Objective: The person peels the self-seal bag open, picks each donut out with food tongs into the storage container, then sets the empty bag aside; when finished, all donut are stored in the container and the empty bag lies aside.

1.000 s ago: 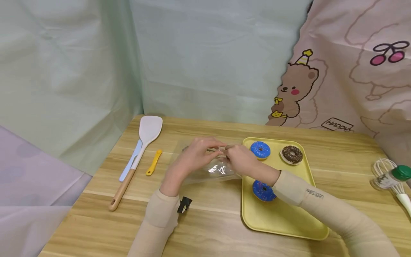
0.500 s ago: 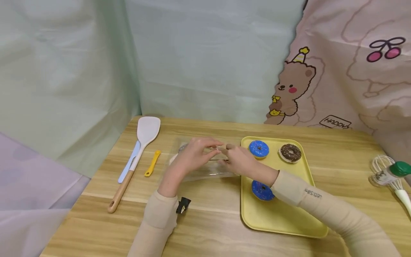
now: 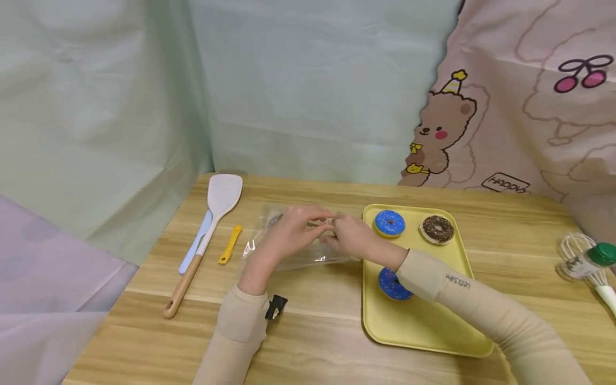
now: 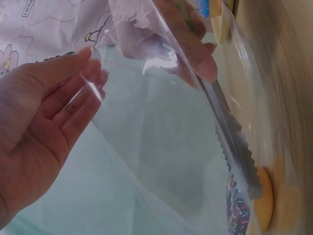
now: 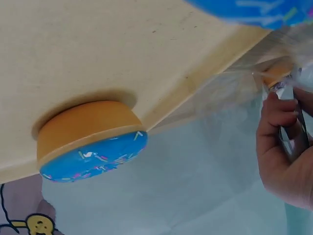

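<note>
A clear plastic bag point(image 3: 313, 260) lies on the table left of the yellow tray. My left hand point(image 3: 291, 232) pinches the bag's film near its opening, thumb against fingertips. My right hand point(image 3: 353, 235) grips metal tongs point(image 4: 227, 127), whose toothed arms reach down inside the bag. At their tips in the left wrist view is a sprinkled doughnut point(image 4: 238, 210) with dark icing and an orange base; whether the tongs still clasp it I cannot tell. In the head view my hands mostly hide the tongs, and little of the doughnut shows.
The yellow tray point(image 3: 423, 326) bears two blue doughnuts point(image 3: 390, 223) and a chocolate one point(image 3: 437, 230). To the left lie a white spatula point(image 3: 224, 195), a pale blue spreader point(image 3: 194, 243) and a small yellow tool point(image 3: 230, 244). A green-lidded shaker point(image 3: 584, 262) and whisk point(image 3: 607, 294) are at right.
My right hand and forearm have shifted slightly left, farther toward the bag. The bag's film has creased differently, with its glare moved. My left hand has stayed nearly in place.
</note>
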Action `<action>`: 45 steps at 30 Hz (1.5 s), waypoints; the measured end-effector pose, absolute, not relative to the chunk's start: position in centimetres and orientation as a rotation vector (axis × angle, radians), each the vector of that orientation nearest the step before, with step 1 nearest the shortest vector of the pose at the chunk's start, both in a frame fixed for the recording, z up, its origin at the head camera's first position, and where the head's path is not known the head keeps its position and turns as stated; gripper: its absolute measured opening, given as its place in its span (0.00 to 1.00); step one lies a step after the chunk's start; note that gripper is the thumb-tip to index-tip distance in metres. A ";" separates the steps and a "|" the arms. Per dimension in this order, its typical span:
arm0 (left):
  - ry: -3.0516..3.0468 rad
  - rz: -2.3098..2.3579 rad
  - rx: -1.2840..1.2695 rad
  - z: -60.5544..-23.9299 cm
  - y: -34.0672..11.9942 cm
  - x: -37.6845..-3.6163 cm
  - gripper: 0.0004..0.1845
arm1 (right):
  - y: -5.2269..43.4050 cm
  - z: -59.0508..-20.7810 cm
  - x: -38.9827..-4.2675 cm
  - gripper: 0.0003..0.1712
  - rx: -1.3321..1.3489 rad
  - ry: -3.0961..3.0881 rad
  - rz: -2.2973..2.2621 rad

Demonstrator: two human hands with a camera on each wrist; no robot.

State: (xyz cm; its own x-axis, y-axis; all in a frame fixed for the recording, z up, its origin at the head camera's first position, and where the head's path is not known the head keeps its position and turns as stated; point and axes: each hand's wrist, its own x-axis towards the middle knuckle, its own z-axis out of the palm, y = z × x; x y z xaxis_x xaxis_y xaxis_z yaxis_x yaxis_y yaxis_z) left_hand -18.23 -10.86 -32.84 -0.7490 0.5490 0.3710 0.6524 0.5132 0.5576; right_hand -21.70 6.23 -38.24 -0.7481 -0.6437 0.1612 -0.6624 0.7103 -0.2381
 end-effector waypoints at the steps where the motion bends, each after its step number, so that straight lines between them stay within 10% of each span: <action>1: -2.601 -1.055 -1.039 -32.8 -10.8 -18.2 0.13 | 6.3 -38.2 -21.6 0.12 1.099 -2.821 0.434; 45: -2.995 -0.760 -0.909 -35.8 -9.0 -19.9 0.17 | 21.2 -34.8 -16.2 0.19 0.968 -2.687 0.329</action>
